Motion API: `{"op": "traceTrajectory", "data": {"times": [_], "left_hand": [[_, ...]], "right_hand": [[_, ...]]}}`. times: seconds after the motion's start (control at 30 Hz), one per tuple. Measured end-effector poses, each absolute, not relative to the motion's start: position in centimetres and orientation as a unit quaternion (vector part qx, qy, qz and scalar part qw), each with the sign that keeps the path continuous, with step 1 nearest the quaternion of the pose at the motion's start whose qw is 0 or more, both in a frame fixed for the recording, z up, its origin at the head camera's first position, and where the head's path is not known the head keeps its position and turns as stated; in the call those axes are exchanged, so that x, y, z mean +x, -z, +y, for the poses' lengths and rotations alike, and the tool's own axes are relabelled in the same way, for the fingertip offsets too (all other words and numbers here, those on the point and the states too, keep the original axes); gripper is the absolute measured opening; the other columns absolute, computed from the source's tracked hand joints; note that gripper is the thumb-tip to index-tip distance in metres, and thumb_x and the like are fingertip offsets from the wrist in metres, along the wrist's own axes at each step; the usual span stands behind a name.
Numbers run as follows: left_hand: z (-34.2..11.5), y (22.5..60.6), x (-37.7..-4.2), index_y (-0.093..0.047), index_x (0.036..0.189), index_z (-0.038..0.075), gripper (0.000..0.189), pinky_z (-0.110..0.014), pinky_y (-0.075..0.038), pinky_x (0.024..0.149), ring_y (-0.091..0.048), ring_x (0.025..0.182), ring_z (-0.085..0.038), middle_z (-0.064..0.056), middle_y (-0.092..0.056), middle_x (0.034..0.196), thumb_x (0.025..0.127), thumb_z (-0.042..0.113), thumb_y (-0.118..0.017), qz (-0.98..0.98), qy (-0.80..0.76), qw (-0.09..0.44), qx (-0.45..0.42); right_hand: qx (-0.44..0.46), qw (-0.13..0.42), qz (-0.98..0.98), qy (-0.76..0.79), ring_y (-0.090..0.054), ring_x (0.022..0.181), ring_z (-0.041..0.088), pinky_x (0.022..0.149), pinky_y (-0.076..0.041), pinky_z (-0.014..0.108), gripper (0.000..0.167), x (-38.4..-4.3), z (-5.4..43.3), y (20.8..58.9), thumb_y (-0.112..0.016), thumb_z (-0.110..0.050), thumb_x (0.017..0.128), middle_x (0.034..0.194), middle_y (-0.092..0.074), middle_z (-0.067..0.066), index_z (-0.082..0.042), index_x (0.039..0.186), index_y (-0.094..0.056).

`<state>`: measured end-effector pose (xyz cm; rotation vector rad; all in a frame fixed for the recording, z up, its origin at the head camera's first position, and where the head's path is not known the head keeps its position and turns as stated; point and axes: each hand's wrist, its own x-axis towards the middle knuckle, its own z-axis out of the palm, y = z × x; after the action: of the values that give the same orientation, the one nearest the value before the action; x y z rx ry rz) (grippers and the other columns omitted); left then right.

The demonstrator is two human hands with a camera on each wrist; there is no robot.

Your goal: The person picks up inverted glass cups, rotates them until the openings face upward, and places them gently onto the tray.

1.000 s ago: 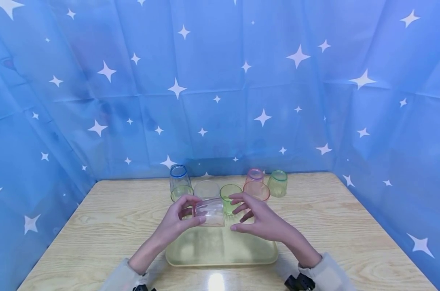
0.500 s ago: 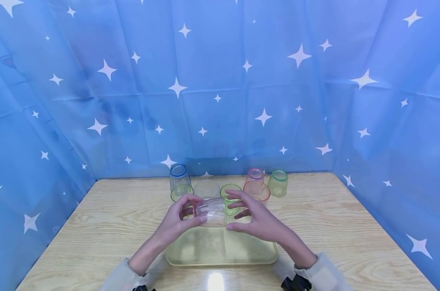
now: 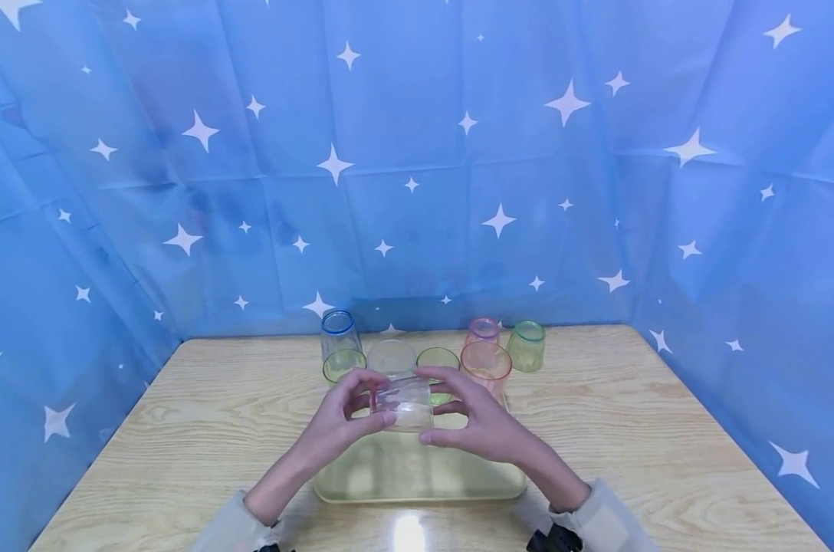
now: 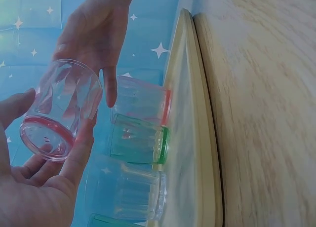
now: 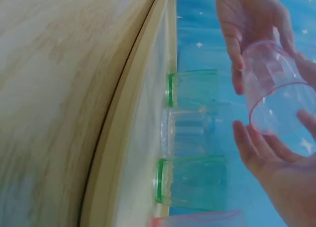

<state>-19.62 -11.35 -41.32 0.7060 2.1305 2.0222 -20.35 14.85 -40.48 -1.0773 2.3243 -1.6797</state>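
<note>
My left hand [image 3: 348, 406] grips a clear drinking glass [image 3: 402, 406] with a pinkish base. The glass lies sideways above the yellow tray [image 3: 420, 491], base toward my left palm, mouth toward my right hand [image 3: 475, 422]. In the left wrist view, thumb and fingers of that left hand [image 4: 44, 192] hold the glass [image 4: 64, 96] around its red-tinted base. My right index fingertip and thumb reach past the mouth on either side, the fingers spread and gently bent. In the right wrist view, those fingertips [image 5: 240, 133] are right by the pink rim.
Along the tray's far side stand a green glass [image 3: 344, 364], a clear glass [image 3: 392, 356], another green glass [image 3: 439, 357] and a red-rimmed glass [image 3: 486, 364]. Behind are a blue-rimmed glass [image 3: 339, 330], a pink glass [image 3: 484, 330] and a green-rimmed glass [image 3: 527, 349]. A starry blue curtain [image 3: 417, 153] hangs behind the table.
My right hand has moved left, bringing its fingertips to the mouth of the glass. My left hand has shifted the glass slightly right while keeping its hold.
</note>
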Motion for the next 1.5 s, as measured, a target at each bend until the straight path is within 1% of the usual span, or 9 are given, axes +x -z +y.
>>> {"op": "traceTrajectory", "data": {"times": [0.17, 0.27, 0.57, 0.77, 0.93, 1.03, 1.23, 1.3, 1.5], "left_hand": [[-11.2, 41.4, -19.5, -0.050, 0.136, -0.002, 0.051, -0.034, -0.065, 0.087, -0.068, 0.110, -0.019, -0.029, -0.059, 0.133, 0.092, 0.007, -0.074, 0.702, -0.667, 0.061, 0.244], [-11.1, 41.4, -19.4, -0.050, 0.136, -0.002, 0.050, -0.033, -0.064, 0.087, -0.067, 0.110, -0.017, -0.028, -0.058, 0.134, 0.092, 0.006, -0.074, 0.704, -0.665, 0.061, 0.243], [-11.1, 41.2, -19.3, -0.051, 0.137, 0.001, 0.052, -0.032, -0.064, 0.087, -0.067, 0.111, -0.020, -0.027, -0.058, 0.139, 0.092, 0.010, -0.075, 0.714, -0.655, 0.064, 0.238], [-11.3, 41.2, -19.3, -0.051, 0.140, 0.001, 0.052, -0.031, -0.063, 0.088, -0.066, 0.109, -0.025, -0.026, -0.059, 0.136, 0.095, 0.014, -0.072, 0.728, -0.640, 0.058, 0.239], [-11.6, 40.9, -19.3, -0.051, 0.142, 0.003, 0.050, -0.030, -0.057, 0.098, -0.062, 0.120, -0.030, -0.018, -0.060, 0.136, 0.097, 0.019, -0.068, 0.741, -0.629, 0.038, 0.232], [-11.8, 40.9, -19.4, -0.052, 0.141, 0.005, 0.048, -0.030, -0.055, 0.101, -0.059, 0.125, -0.032, -0.017, -0.061, 0.137, 0.098, 0.021, -0.067, 0.745, -0.624, 0.030, 0.233], [-11.9, 40.9, -19.6, -0.055, 0.137, 0.011, 0.041, -0.029, -0.056, 0.096, -0.060, 0.125, -0.034, -0.020, -0.062, 0.137, 0.099, 0.022, -0.067, 0.759, -0.612, 0.018, 0.223], [-12.1, 41.0, -19.7, -0.056, 0.135, 0.009, 0.040, -0.029, -0.057, 0.093, -0.061, 0.125, -0.036, -0.022, -0.062, 0.135, 0.099, 0.021, -0.068, 0.766, -0.605, 0.009, 0.218], [-12.5, 41.2, -19.8, -0.059, 0.132, 0.005, 0.039, -0.031, -0.058, 0.092, -0.061, 0.124, -0.042, -0.020, -0.064, 0.131, 0.098, 0.022, -0.069, 0.781, -0.588, -0.008, 0.213]], "right_hand": [[-0.353, 0.033, 0.748, 0.560, -0.056, 0.131, 0.018, 0.102, -0.059, 0.035, 0.071, -20.2, 14.6, 40.6, -0.082, -0.013, 0.088, 0.150, -0.053, 0.008, -0.013, 0.150, -0.050], [-0.357, 0.026, 0.746, 0.562, -0.055, 0.132, 0.014, 0.102, -0.059, 0.035, 0.067, -20.2, 14.6, 40.6, -0.082, -0.011, 0.088, 0.149, -0.055, 0.008, -0.011, 0.148, -0.052], [-0.361, 0.018, 0.739, 0.568, -0.056, 0.131, 0.015, 0.102, -0.059, 0.035, 0.063, -20.2, 14.8, 40.7, -0.082, -0.010, 0.088, 0.147, -0.056, 0.009, -0.014, 0.145, -0.056], [-0.361, 0.011, 0.744, 0.562, -0.056, 0.130, 0.012, 0.101, -0.059, 0.035, 0.062, -20.3, 15.1, 40.7, -0.083, -0.010, 0.087, 0.146, -0.057, 0.010, -0.015, 0.144, -0.057], [-0.363, 0.006, 0.747, 0.557, -0.057, 0.127, 0.012, 0.100, -0.060, 0.035, 0.061, -20.4, 15.2, 40.6, -0.083, -0.010, 0.087, 0.143, -0.059, 0.010, -0.014, 0.143, -0.058], [-0.365, 0.002, 0.749, 0.553, -0.058, 0.125, 0.014, 0.098, -0.061, 0.034, 0.061, -20.6, 15.3, 40.6, -0.083, -0.010, 0.086, 0.141, -0.060, 0.010, -0.013, 0.142, -0.058], [-0.363, -0.001, 0.759, 0.540, -0.058, 0.122, 0.012, 0.096, -0.061, 0.035, 0.063, -20.7, 15.7, 40.5, -0.084, -0.012, 0.085, 0.140, -0.061, 0.008, -0.014, 0.142, -0.058], [-0.364, -0.002, 0.762, 0.536, -0.058, 0.121, 0.012, 0.095, -0.062, 0.035, 0.063, -20.8, 15.8, 40.4, -0.084, -0.012, 0.085, 0.140, -0.061, 0.008, -0.014, 0.142, -0.058], [-0.360, -0.008, 0.774, 0.521, -0.060, 0.119, 0.014, 0.094, -0.062, 0.035, 0.063, -20.9, 16.3, 39.9, -0.085, -0.013, 0.085, 0.140, -0.061, 0.008, -0.010, 0.142, -0.059]]}}
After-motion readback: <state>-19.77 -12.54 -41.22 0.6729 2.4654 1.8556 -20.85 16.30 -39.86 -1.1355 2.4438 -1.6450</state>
